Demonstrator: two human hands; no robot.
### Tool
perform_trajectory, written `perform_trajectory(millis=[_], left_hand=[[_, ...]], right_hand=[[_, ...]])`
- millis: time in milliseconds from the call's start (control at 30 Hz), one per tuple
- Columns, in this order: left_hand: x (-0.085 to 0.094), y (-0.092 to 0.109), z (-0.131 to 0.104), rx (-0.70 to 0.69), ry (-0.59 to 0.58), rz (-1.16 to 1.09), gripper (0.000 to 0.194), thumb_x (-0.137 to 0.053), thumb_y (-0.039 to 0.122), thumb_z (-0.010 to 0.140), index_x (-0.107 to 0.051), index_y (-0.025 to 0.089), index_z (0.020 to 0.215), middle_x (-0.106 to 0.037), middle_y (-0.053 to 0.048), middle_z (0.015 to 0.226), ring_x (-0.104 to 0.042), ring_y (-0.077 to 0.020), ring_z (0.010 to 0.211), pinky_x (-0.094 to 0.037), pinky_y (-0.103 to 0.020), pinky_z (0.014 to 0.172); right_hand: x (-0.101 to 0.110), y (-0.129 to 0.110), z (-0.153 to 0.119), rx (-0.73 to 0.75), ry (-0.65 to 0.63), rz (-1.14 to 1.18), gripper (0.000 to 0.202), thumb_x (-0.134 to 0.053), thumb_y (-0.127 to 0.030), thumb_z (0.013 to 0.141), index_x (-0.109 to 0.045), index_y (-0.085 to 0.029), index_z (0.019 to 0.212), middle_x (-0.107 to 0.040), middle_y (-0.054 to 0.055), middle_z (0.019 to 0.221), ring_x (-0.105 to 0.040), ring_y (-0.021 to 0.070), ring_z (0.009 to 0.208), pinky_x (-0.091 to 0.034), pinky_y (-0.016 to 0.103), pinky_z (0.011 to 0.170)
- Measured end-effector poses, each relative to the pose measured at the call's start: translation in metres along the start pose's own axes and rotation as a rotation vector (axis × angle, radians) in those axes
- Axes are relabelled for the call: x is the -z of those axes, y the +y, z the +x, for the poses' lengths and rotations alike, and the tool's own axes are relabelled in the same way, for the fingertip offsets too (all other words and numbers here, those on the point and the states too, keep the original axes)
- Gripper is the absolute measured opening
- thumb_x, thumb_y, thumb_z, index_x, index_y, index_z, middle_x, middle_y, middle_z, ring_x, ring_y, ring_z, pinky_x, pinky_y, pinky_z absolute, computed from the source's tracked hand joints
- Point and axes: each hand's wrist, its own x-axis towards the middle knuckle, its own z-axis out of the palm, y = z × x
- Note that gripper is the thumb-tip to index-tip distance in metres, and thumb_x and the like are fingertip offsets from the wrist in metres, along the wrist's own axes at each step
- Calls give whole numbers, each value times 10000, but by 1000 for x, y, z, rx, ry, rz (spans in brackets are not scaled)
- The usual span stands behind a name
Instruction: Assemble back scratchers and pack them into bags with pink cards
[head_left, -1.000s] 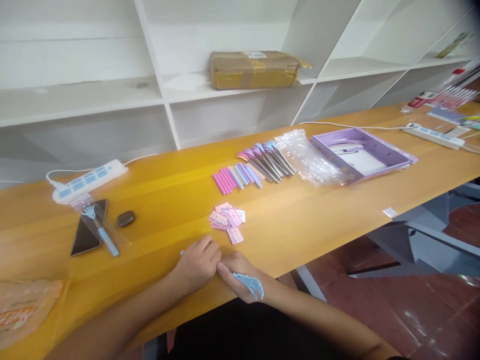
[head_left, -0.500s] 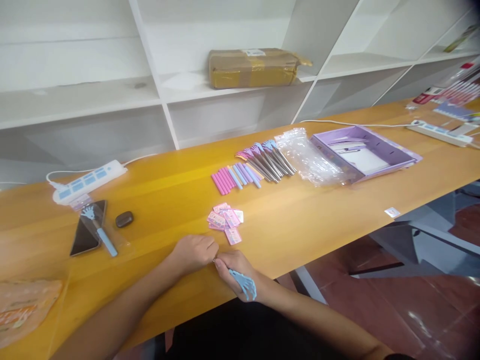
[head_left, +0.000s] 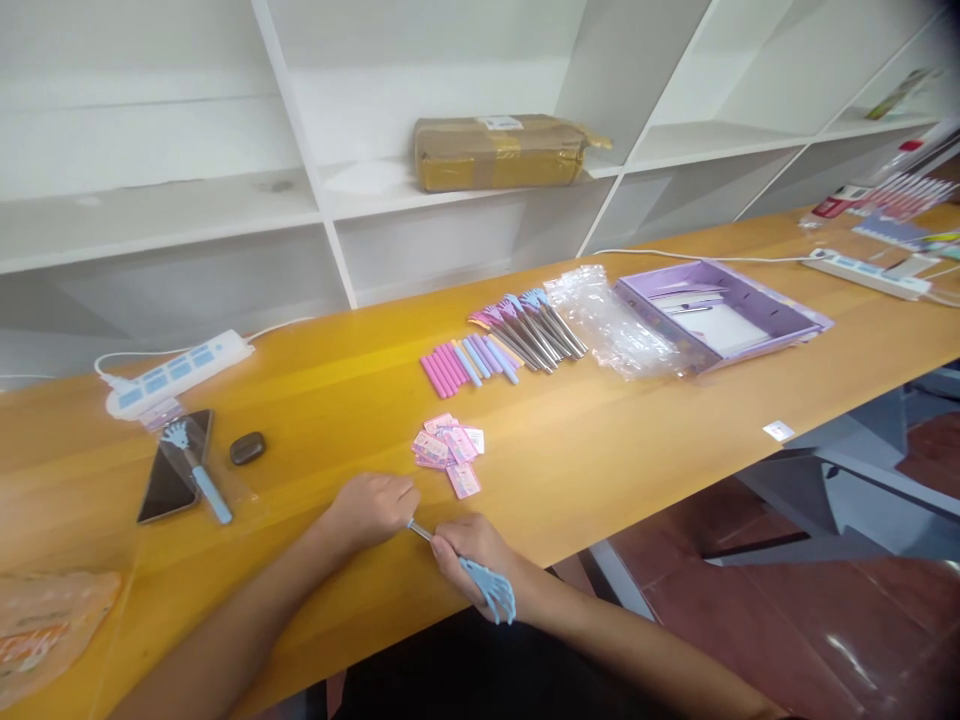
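Observation:
My right hand (head_left: 474, 550) is closed around the metal shaft of a back scratcher (head_left: 491, 585), whose light-blue claw head sticks out below the thumb toward my body. A short length of bare rod shows between my two hands. My left hand (head_left: 375, 505) makes a fist at the rod's other end; a bit of blue peeks out there, while the rest is hidden in the fingers. Just beyond my hands lies a loose pile of pink printed cards (head_left: 450, 450). Further back are pink, blue and purple handle tubes (head_left: 469, 362) beside metal-rod claw heads (head_left: 531, 328).
Clear plastic bags (head_left: 615, 325) lie by an open purple box (head_left: 724, 315) with papers and a pen. At left, a bagged blue scratcher (head_left: 206, 485) rests over a phone (head_left: 161, 490), near a black case (head_left: 247, 448) and a power strip (head_left: 180, 375). Shelves hold a taped carton (head_left: 499, 155).
My hands have drawn apart a little, the left one shifting left, and a stretch of metal rod now shows between them. The view has tilted slightly.

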Motion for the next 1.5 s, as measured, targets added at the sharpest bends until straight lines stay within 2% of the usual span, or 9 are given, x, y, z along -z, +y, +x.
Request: perform_trajectory(millis=[167,300,467,567,733,900,1033,1167,1500], left_hand=[[8,-14,-7,5,4,-35,333,-457,60,1018,-506,206,723,-535,-7,656,-428,-158,561,-238,-327,511],[14,-39,-19,202,-81,-96,340,-426,48,1003,-492,208,709,-515,-2,664,-404,-162,588,-235,-321,547],[1,-45,-21,346,-138,-249,305,-415,33,941,-462,215,700,-495,13,648,-398,-159,594,-287,-306,598],[-6,-42,-17,374,-171,-339,273,-429,9,878,-449,216,701,-496,20,644,-400,-157,585,-282,-303,601],[-6,-48,-17,428,-230,-387,254,-452,9,865,-453,214,714,-521,18,666,-427,-158,597,-267,-301,606],[-3,-50,-19,440,-271,-382,253,-468,15,865,-459,216,712,-541,14,676,-448,-166,606,-263,-305,607],[-2,-48,-17,451,-289,-381,254,-486,31,873,-459,216,700,-552,13,676,-449,-169,602,-254,-310,600],[0,-47,-16,457,-334,-393,242,-485,43,879,-475,212,705,-577,5,693,-453,-169,612,-246,-314,604],[2,-48,-13,459,-361,-431,237,-475,48,877,-503,207,704,-596,-7,696,-442,-172,614,-233,-324,610]], right_hand=[[9,-8,-14,-7,-20,-78,419,-355,-372,1138,-312,-230,747,-354,-31,651,-312,111,536,-201,306,572],[35,-16,-40,57,34,-25,433,-374,-346,1123,-299,-225,713,-339,-21,632,-311,126,553,-239,321,599],[89,-15,-69,69,398,51,534,-465,-486,1114,-590,-223,667,-630,114,810,-578,204,676,-437,371,634],[125,-6,-70,114,558,177,528,-602,-496,1067,-627,-199,630,-735,143,934,-610,156,560,-481,330,502],[187,6,-38,124,846,401,442,-783,-465,959,-505,-226,712,-656,-10,691,-369,50,347,-242,230,342],[257,18,25,58,789,186,385,-851,-440,849,-516,-251,855,-731,36,888,-506,102,563,-369,254,517],[300,53,75,-64,833,-298,200,-727,-357,909,-593,-238,997,-778,79,978,-592,160,700,-483,324,705],[307,95,109,-204,818,-748,126,-668,-270,898,-702,-203,999,-799,123,1025,-672,266,947,-508,424,940],[269,150,138,-337,721,-935,366,-526,-384,1019,-774,-133,1117,-725,221,1163,-648,324,996,-506,453,938]])
